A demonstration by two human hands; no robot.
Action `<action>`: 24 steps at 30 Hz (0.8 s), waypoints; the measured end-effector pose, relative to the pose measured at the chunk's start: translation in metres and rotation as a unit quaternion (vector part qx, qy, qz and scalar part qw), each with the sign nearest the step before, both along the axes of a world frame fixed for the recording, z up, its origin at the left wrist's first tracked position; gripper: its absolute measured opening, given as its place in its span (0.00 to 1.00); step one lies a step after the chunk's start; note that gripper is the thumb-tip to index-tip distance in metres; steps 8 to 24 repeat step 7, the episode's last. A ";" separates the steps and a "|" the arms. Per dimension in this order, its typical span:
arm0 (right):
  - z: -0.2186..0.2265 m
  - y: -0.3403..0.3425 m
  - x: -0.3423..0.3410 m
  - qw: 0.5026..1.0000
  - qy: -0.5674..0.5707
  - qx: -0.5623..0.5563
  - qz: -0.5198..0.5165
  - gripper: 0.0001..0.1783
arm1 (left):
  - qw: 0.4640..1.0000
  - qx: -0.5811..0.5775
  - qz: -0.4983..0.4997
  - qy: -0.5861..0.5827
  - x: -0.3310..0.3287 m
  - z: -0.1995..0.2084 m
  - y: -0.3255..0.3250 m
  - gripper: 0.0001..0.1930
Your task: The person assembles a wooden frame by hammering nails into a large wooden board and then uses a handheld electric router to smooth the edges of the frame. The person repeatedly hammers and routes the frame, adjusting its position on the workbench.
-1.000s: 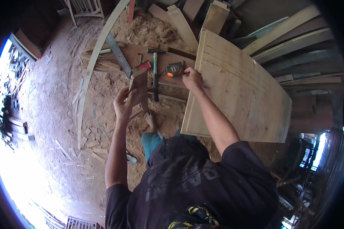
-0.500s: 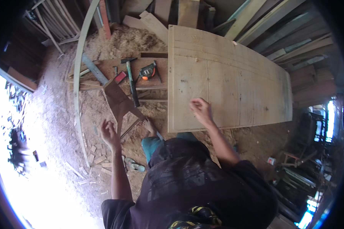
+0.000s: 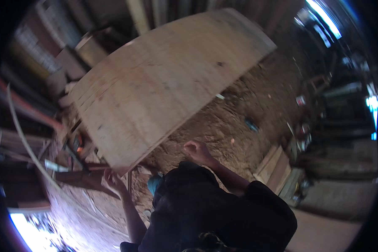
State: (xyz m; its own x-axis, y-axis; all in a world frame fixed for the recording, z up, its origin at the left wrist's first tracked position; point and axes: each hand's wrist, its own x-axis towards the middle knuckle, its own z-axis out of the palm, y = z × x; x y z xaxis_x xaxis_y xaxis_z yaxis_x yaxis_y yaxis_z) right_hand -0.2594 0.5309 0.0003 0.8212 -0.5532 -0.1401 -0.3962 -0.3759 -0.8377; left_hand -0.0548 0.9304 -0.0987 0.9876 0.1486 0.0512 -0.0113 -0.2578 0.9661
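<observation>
A large, pale wooden panel [image 3: 168, 84] with a curved far edge lies slanted across the view, its near corner close to my left hand. My left hand [image 3: 113, 182] is raised just below that corner, in front of a brown board [image 3: 82, 178]. Its fingers are loosely apart, and nothing shows in them. To the right of the panel's near edge, my right hand [image 3: 197, 152] hovers over the dusty ground. Its fingers are curled in toward the thumb; whatever is inside them, if anything, is hidden. Both hands are apart from the panel, as far as the blur shows.
A hammer [image 3: 76, 158] and a blurred orange-and-black tape measure [image 3: 79, 145] lie left of the panel. A long, thin curved strip [image 3: 25, 134] stretches down the left side. Stacked wood blocks [image 3: 274, 166] sit at the right. Upright planks [image 3: 138, 17] stand behind the panel.
The view has swung right, so the panel now appears tilted and farther left. My right hand, formerly over the panel, is now beyond its near edge. Stacked wood has come into view at right.
</observation>
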 end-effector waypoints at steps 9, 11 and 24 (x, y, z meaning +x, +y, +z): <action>-0.054 -0.068 -0.152 0.971 0.046 0.073 -0.222 0.13 | 0.977 -0.005 0.123 0.175 0.048 -0.038 -0.030 0.35; -0.054 -0.068 -0.152 0.971 0.046 0.073 -0.222 0.13 | 0.977 -0.005 0.123 0.175 0.048 -0.038 -0.030 0.35; -0.054 -0.068 -0.152 0.971 0.046 0.073 -0.222 0.13 | 0.977 -0.005 0.123 0.175 0.048 -0.038 -0.030 0.35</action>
